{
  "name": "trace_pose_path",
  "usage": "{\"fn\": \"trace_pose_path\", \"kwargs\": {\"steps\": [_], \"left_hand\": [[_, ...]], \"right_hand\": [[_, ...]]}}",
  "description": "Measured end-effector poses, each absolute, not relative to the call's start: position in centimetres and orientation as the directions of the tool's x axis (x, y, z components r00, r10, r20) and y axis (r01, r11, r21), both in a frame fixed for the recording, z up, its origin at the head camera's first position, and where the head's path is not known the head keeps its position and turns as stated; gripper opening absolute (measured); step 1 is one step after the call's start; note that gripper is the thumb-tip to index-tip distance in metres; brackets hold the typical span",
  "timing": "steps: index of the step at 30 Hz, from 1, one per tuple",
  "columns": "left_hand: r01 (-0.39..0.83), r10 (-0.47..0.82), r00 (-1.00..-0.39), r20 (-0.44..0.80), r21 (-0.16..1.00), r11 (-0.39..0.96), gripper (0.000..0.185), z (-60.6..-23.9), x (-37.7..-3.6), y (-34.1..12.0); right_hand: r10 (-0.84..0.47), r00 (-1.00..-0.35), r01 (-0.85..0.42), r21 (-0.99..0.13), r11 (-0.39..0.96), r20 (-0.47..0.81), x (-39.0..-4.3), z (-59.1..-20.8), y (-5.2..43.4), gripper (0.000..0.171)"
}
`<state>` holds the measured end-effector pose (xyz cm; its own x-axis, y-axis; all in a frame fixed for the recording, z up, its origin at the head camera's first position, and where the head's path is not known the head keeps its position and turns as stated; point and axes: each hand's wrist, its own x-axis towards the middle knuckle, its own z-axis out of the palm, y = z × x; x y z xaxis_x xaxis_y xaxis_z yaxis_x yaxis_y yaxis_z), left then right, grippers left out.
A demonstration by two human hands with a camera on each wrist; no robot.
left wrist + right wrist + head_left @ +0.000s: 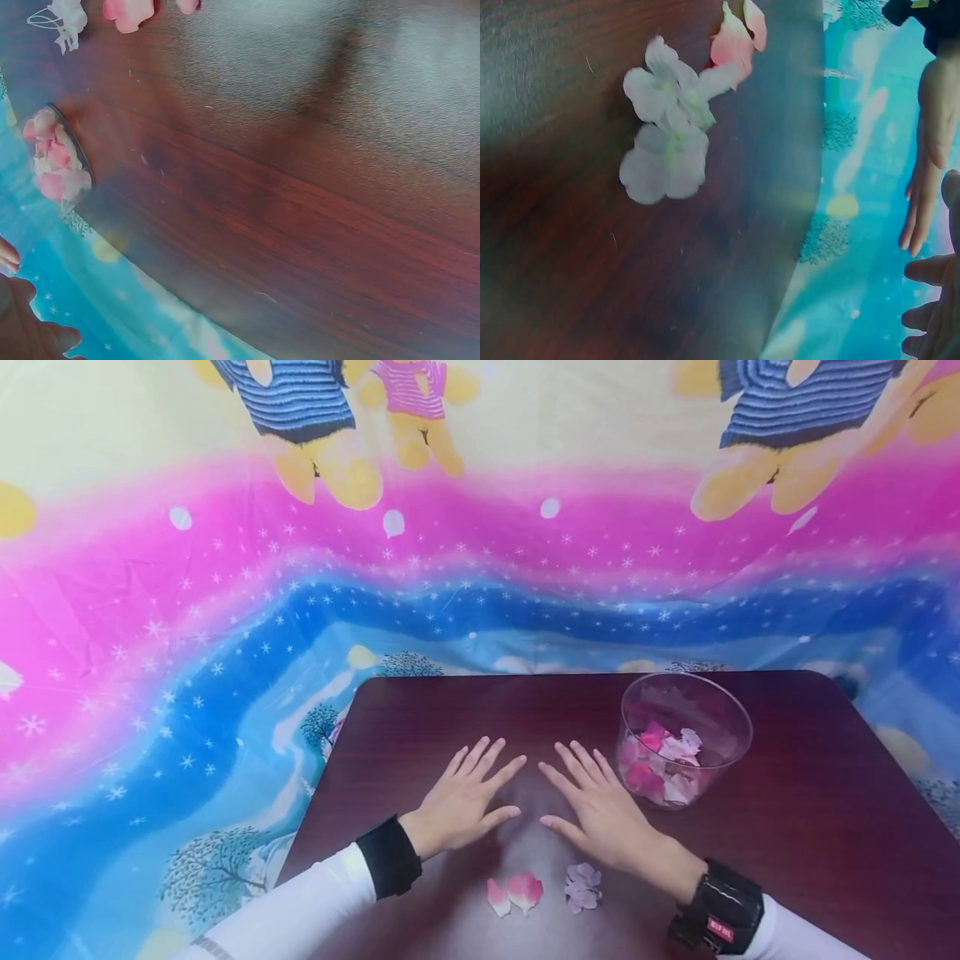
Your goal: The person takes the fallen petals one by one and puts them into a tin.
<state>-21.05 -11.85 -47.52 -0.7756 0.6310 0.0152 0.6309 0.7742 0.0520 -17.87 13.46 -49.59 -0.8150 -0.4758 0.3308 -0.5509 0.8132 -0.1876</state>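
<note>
Both hands hover palms down above the dark red table, with nothing held. My left hand [459, 802] spreads its fingers left of the middle. Facing it, my right hand [600, 806] has its fingers spread too, just left of a clear plastic tub. Two pink-and-white petals [524, 892] lie on the table below and between the hands. Beside them is a pale lilac flower cluster [582, 887], which the right wrist view shows as several rounded white-lilac blossoms [664, 161]. Fingers of the left hand [34, 322] appear at the lower left of the left wrist view.
The clear tub [738, 735] stands at the back right, holding several pink and pale petals [660, 760]. The table [465, 702] ends at a cartoon-printed cloth [480, 543] hanging behind it. Black bands [390, 857] circle both wrists.
</note>
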Motion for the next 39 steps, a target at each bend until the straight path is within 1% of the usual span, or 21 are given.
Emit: {"fn": "trace_pose_path", "kwargs": {"steps": [7, 13, 17, 22, 28, 33, 36, 39], "left_hand": [[0.626, 0.626, -0.78, 0.012, 0.057, 0.778, 0.071, -47.7, -20.9, -12.1], [0.637, 0.638, -0.77, 0.0, 0.07, 0.768, 0.071, -48.4, -20.4, -11.8], [0.649, 0.651, -0.759, -0.027, 0.053, 0.759, 0.071, -48.9, -20.0, -11.4], [0.657, 0.659, -0.751, -0.049, 0.043, 0.752, 0.071, -49.6, -19.5, -10.9], [0.684, 0.685, -0.726, -0.056, 0.033, 0.728, 0.07, -50.7, -18.8, -10.2], [0.712, 0.713, -0.698, -0.068, 0.047, 0.701, 0.069, -51.6, -18.0, -9.9], [0.725, 0.725, -0.685, -0.071, 0.039, 0.688, 0.069, -51.9, -17.6, -9.8], [0.73, 0.729, -0.681, -0.065, 0.02, 0.683, 0.069, -52.1, -17.5, -9.8]], "right_hand": [[-0.474, -0.809, -0.556, -0.188, 0.81, 0.349, -17.6, -50.7, 13.1, 0.071], [-0.483, -0.831, -0.542, -0.209, 0.814, 0.276, -17.1, -51.2, 13.2, 0.072], [-0.481, -0.84, -0.532, -0.206, 0.821, 0.252, -16.7, -51.7, 13.5, 0.072], [-0.506, -0.829, -0.547, -0.159, 0.822, 0.239, -15.9, -52.7, 13.7, 0.072], [-0.557, -0.806, -0.587, -0.155, 0.795, 0.2, -14.5, -54.1, 14.1, 0.069], [-0.574, -0.808, -0.589, -0.144, 0.795, 0.135, -14.0, -54.8, 14.3, 0.068], [-0.58, -0.807, -0.59, -0.121, 0.798, 0.108, -14.0, -54.9, 14.5, 0.064], [-0.599, -0.791, -0.611, -0.111, 0.784, 0.122, -14.1, -55.3, 14.5, 0.045]]}}
